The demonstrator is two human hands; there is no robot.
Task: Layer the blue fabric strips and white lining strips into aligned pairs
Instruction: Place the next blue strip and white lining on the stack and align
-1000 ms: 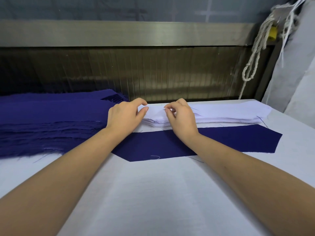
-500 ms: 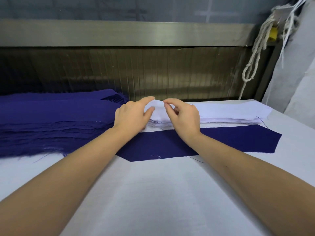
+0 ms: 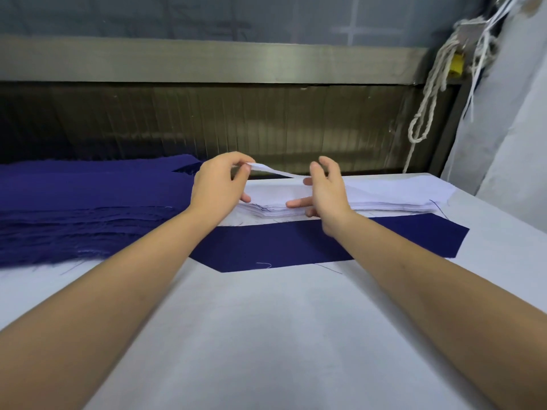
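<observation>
A single dark blue strip [image 3: 296,247] with angled ends lies flat on the white table, just in front of a stack of white lining strips [image 3: 384,199]. My left hand [image 3: 217,184] pinches the left end of the top white lining strip [image 3: 275,171] and holds it lifted off the stack. My right hand [image 3: 325,187] pinches the same strip further right, lower fingers touching the stack's front edge. A thick pile of blue strips [image 3: 83,208] lies at the left.
The white table [image 3: 266,335] spreads wide in front of the blue strip. A metal machine housing [image 3: 207,60] runs along the back. White cords [image 3: 429,93] hang at the back right beside a pale cloth-covered surface [image 3: 518,128].
Both hands have risen from the stack's left end, peeling the top white lining strip upward. The blue strip has stayed in place.
</observation>
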